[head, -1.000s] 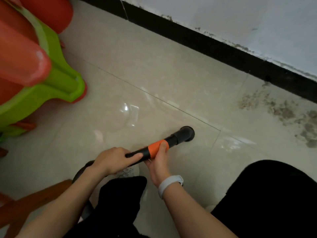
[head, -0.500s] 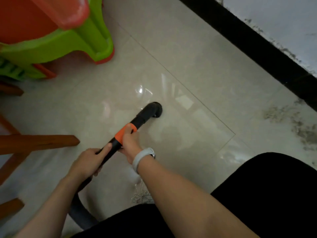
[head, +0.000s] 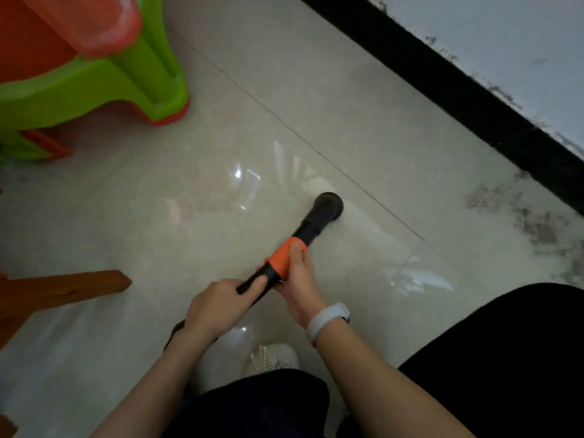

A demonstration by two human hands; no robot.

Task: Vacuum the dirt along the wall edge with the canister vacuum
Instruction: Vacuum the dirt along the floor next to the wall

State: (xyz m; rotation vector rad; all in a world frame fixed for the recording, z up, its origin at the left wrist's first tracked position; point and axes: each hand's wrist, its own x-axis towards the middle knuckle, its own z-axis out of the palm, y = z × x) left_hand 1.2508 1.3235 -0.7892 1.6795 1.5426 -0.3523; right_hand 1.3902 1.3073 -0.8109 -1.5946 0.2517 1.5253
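both grips still clasp the wand (head: 311, 227); its nozzle has moved nearer the dirt (head: 534, 222).

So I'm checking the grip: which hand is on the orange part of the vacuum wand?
The right hand, the one with the white wristband, grips the orange collar. The left hand holds the black tube behind it.

— Where are we, would we say?
— A room in a home: we see glossy beige floor tiles (head: 316, 90), a black skirting board (head: 442, 86) under a scuffed white wall (head: 521, 36), stacked green and orange plastic stools (head: 94, 74), and a wooden furniture leg (head: 63, 287).
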